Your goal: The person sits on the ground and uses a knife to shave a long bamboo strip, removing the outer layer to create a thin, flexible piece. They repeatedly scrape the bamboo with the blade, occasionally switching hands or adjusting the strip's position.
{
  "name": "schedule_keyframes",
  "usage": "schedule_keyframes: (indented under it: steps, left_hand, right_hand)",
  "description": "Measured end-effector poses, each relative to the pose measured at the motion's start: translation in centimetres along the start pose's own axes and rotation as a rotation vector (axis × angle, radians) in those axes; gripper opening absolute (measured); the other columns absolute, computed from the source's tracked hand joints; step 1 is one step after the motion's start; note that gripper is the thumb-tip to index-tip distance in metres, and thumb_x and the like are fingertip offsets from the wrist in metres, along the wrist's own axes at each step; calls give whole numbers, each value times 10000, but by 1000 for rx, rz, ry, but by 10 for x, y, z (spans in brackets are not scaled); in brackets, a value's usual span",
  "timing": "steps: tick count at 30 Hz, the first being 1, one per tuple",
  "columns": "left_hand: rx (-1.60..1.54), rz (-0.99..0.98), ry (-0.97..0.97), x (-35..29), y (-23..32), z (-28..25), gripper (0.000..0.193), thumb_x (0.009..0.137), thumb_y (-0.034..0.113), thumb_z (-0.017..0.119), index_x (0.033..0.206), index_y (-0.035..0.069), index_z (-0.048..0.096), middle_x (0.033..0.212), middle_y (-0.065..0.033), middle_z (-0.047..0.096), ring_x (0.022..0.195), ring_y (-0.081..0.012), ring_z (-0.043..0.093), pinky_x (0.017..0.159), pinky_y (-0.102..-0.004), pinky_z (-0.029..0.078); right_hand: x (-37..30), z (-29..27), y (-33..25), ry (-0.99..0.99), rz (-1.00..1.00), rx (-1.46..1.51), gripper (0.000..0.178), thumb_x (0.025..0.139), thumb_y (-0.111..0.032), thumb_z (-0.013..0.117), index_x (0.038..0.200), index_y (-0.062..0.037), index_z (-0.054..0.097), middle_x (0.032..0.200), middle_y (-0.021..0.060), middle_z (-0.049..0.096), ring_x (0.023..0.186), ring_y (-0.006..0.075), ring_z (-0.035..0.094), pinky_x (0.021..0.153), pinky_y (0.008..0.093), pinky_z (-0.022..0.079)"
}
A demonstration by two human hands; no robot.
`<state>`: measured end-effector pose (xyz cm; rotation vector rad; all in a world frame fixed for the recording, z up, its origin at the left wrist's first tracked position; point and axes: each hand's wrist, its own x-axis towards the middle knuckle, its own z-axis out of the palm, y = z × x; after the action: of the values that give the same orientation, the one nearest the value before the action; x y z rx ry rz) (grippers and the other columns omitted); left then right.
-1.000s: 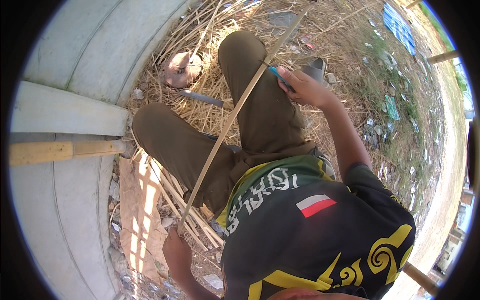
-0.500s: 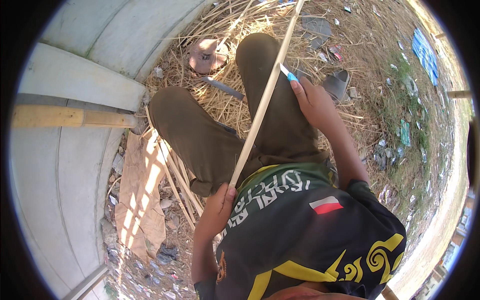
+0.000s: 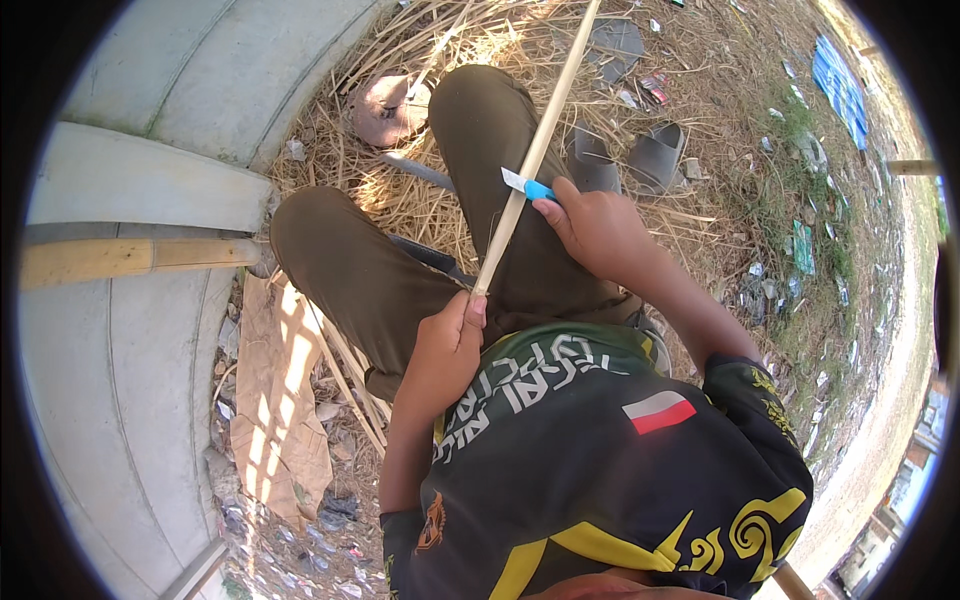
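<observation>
Sits just right of the wall [image 3: 120, 400], with the near end of a strip [image 3: 541, 142] in the left hand [image 3: 446, 348], slanting forward over the right thigh [image 3: 478, 180], and a knife [image 3: 538, 190] in the right hand [image 3: 600, 230], lying over the strip. Has shavings [image 3: 430, 215] between the legs, a block [image 3: 388, 115] ahead on the left, sandals [image 3: 657, 160] beyond the right hand, and a sheet [image 3: 840, 90] farther right. Has cardboard [image 3: 268, 420] between the wall and the left forearm [image 3: 405, 440].

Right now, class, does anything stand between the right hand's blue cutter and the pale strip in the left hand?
Nothing visible does. The right hand holds the blue cutter with its blade crossing over the pale strip; the left hand grips farther down. Whether blade and strip touch is unclear.
</observation>
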<state>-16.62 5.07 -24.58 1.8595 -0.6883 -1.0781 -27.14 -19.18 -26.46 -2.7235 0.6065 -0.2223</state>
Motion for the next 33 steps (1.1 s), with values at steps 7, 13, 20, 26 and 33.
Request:
schedule_keyframes:
  steps: [7,13,20,26,33]
  left_hand:
    - [202,-61,34,-31,17,-9,380,1096,302,448,910,-24,505,673,-223,534,580,-344,492,603,-413,427]
    - [356,-80,54,-49,30,-15,375,1091,318,456,915,-10,502,683,-257,544,640,-455,546,591,-466,422]
    - [448,-192,52,-94,30,-33,375,1086,346,454,918,15,506,668,-251,545,663,-475,574,576,-499,410]
    - [594,-272,-27,-158,36,-66,377,1080,351,463,917,16,521,668,-238,570,644,-478,574,555,-492,412]
    - [665,-428,-163,-252,21,-115,203,1045,239,450,1004,69,554,706,-101,540,610,-214,543,579,-362,427]
  right_hand:
    - [-4,1,-2,78,132,11,412,1050,-475,475,895,-97,529,564,142,601,527,400,624,483,517,477]
    - [-7,4,-2,139,111,-27,399,1035,-475,511,883,-106,530,544,128,589,511,378,625,453,488,467]
    - [-10,9,-5,204,153,12,396,1037,-471,508,881,-107,527,549,137,592,510,382,624,448,491,466]
    - [-14,10,0,203,362,72,436,1061,-483,440,900,-88,528,611,180,627,580,442,634,515,549,482]
    - [-26,6,9,228,471,106,486,1078,-498,375,939,-65,545,665,213,637,665,471,641,592,580,488]
